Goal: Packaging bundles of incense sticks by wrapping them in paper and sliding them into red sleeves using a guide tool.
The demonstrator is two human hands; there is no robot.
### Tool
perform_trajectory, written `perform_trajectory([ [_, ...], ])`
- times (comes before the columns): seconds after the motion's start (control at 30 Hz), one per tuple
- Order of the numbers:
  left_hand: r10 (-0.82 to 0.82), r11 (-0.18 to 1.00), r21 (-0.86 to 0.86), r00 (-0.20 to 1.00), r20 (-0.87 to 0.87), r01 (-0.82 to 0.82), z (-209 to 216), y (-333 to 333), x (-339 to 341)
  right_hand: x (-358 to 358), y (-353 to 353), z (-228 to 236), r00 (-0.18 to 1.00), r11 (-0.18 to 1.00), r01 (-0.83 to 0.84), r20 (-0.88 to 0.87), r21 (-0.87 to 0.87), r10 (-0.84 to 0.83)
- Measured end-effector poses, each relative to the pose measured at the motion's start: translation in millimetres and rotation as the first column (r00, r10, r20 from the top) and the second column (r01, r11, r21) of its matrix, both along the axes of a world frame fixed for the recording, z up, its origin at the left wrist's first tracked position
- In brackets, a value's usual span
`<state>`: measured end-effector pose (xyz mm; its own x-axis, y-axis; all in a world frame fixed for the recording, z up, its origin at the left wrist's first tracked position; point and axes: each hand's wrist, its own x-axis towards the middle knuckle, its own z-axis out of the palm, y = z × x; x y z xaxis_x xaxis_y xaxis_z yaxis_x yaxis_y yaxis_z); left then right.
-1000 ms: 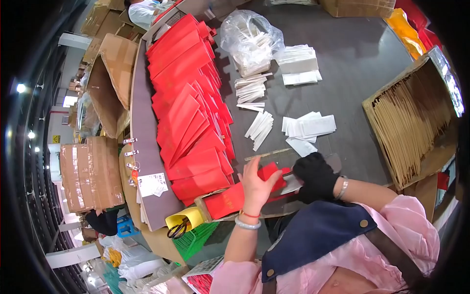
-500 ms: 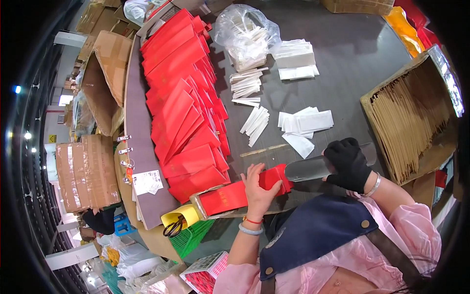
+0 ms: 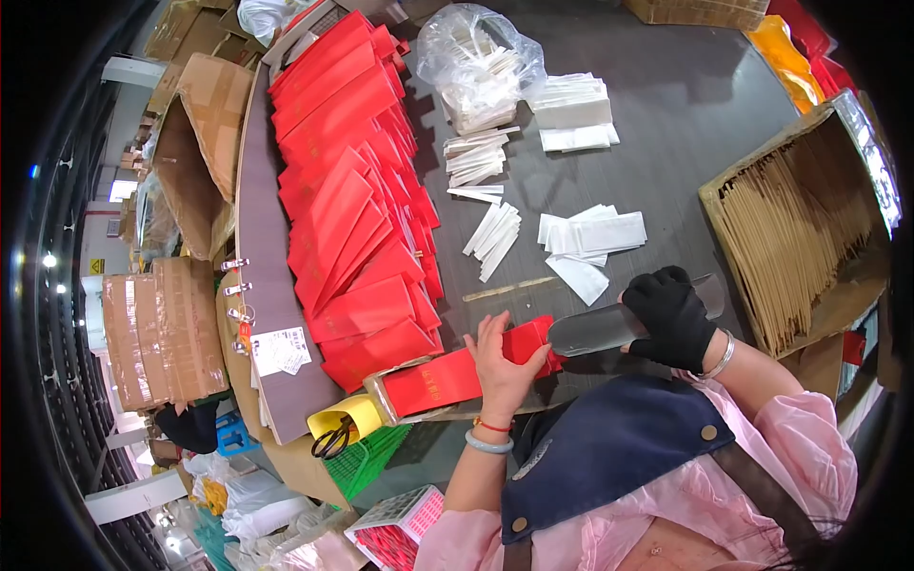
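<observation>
My left hand (image 3: 505, 366), bare, lies palm down with fingers and thumb spread across a red envelope (image 3: 433, 384) at the table's near edge. The envelope lies lengthwise on a stack in a narrow tray or box. In a black fingerless glove, my right hand (image 3: 669, 319) is closed around a long grey translucent scoop-like trough (image 3: 590, 333). The trough's left end meets the envelope's right end; whether it reaches inside cannot be made out. Beyond my hands lie loose white paper packets (image 3: 595, 236) and narrow white strips (image 3: 493, 238).
Many red envelopes (image 3: 352, 200) overlap along the left. A clear plastic bag (image 3: 481, 57) of white strips and a white packet stack (image 3: 574, 109) stand farther back. At right is a carton (image 3: 733, 247) packed with tan sheets. A yellow holder (image 3: 345, 419) with black-handled scissors sits near left.
My right hand and the trough have shifted slightly left, toward the envelope. My left hand stays in nearly the same place. The whole view has also moved a little.
</observation>
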<state>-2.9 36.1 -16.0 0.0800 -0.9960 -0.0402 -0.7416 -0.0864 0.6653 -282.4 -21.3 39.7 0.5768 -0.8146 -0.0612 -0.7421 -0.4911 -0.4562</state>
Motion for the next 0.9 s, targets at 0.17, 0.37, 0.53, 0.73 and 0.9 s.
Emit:
perform_trajectory([
  [0.17,-0.014,0.999,0.036,0.999,-0.041,0.015,3.4,-3.3,1.0,4.2,0.1,-4.3,0.999,1.0,-0.019,0.043,0.015,0.018],
  [0.37,-0.017,0.999,0.046,0.998,-0.068,0.02,1.1,-1.8,6.1,2.5,-0.8,-2.2,1.0,1.0,-0.025,0.015,-0.009,0.025],
  [0.53,0.016,0.998,0.064,0.998,-0.059,-0.012,1.8,-3.6,-1.9,-0.4,0.3,-2.8,1.0,1.0,0.003,0.005,-0.002,-0.003],
  [0.73,0.04,0.999,0.007,0.999,-0.002,-0.04,-2.4,-1.8,-2.7,-0.1,-1.9,2.9,1.0,1.0,-0.005,-0.004,-0.013,0.005],
  [0.9,0.027,0.999,0.045,0.999,0.017,-0.028,4.8,-1.7,1.0,18.0,-6.2,-11.9,0.996,0.997,-0.079,0.043,-0.013,0.08],
])
